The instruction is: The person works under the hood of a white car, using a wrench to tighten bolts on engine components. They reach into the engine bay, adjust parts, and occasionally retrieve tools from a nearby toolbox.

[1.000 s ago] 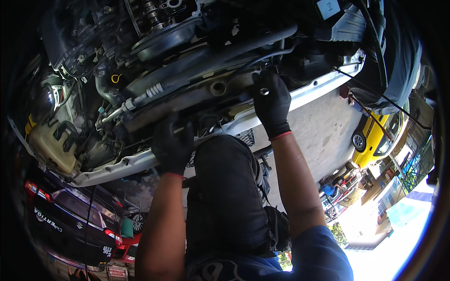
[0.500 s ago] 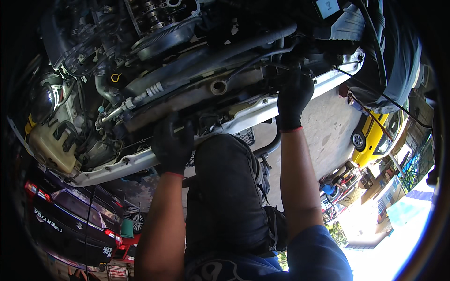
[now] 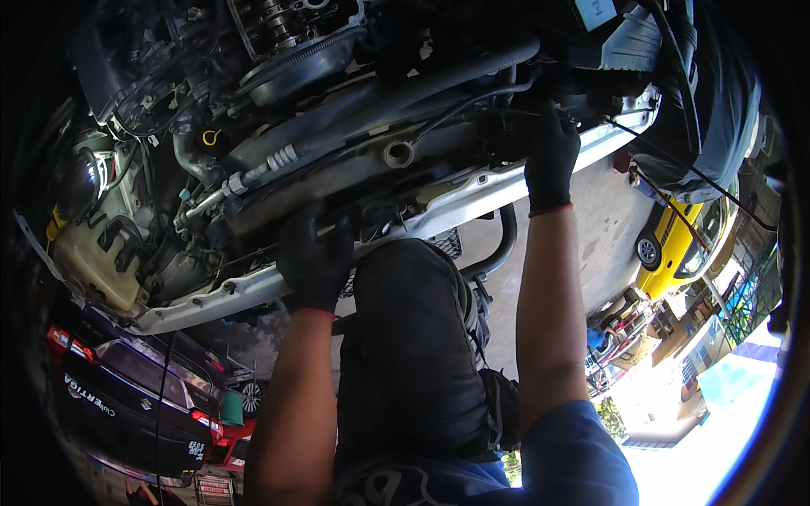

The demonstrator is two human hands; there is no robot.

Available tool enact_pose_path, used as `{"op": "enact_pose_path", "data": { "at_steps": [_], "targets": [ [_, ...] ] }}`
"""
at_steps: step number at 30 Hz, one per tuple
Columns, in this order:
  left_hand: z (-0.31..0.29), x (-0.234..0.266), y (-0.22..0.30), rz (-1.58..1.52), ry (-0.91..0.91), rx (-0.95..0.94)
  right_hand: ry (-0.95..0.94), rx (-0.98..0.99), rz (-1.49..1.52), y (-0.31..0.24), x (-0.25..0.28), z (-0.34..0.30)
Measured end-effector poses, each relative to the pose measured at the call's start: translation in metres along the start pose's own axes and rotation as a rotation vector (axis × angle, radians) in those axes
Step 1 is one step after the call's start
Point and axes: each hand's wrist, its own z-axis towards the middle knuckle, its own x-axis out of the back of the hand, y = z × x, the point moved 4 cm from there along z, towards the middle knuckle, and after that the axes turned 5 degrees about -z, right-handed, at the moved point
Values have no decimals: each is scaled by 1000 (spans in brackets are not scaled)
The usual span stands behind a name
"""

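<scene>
My left hand [image 3: 315, 263], in a black glove, is at the white front crossbar [image 3: 439, 218] of an opened engine bay. Its fingers reach up over the bar, with a gap between thumb and forefinger; the fingertips are dark against the parts behind. Farther right, my right hand [image 3: 553, 164], also gloved in black, is closed near the bar's right part. Whatever its fingers hold is too dark to make out. Between the hands, behind the bar, lies the radiator top [image 3: 337, 181] with its round open filler neck [image 3: 398, 153].
A thick black hose [image 3: 439, 76] runs above the radiator. The exposed engine top [image 3: 283, 25] is farther back. A pale plastic reservoir [image 3: 97, 266] sits at the left. My bent knee [image 3: 409, 295] is against the bar. A thin black rod [image 3: 692, 173] slants at the right. Beyond are a dark car [image 3: 126, 396] and a yellow car [image 3: 675, 240].
My right hand has shifted a little to the right and up along the crossbar. My left hand has stayed nearly in place. The view has moved slightly.
</scene>
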Motion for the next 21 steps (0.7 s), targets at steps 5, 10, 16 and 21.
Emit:
{"op": "enact_pose_path", "data": {
  "at_steps": [5,10,16,21],
  "targets": [
    [3,1,3,24,9,-11,90,293,-126,-18,-3,-15],
    [2,0,3,31,-7,-7,60,359,-322,3,-9,-43],
    [2,-1,4,44,14,-38,-70,890,-752,11,-40,-73],
    [2,1,2,36,-15,-5,-8,1003,-906,4,-17,-42]
  ]
}}
